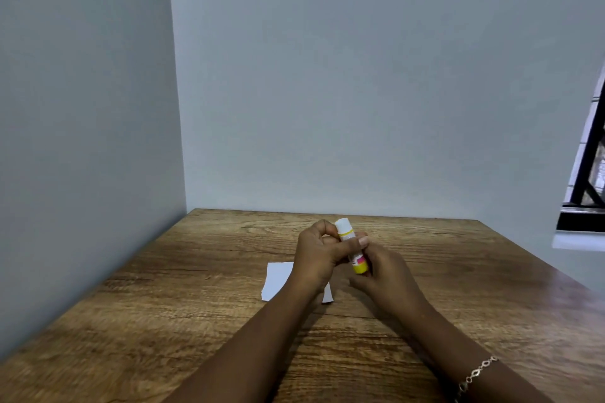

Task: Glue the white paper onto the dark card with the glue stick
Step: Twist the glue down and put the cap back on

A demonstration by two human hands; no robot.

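Note:
Both my hands hold a glue stick above the middle of the wooden table. The stick is white at its top end, with a yellow band and a yellow base. My left hand wraps the upper part, thumb laid across the tube. My right hand grips the yellow lower end. A white paper lies flat on the table under my left wrist, partly hidden by it. No dark card shows in this view.
Grey walls meet in a corner at the table's far left. A window with a black frame and a white sill is at the right edge. A chain bracelet sits on my right wrist.

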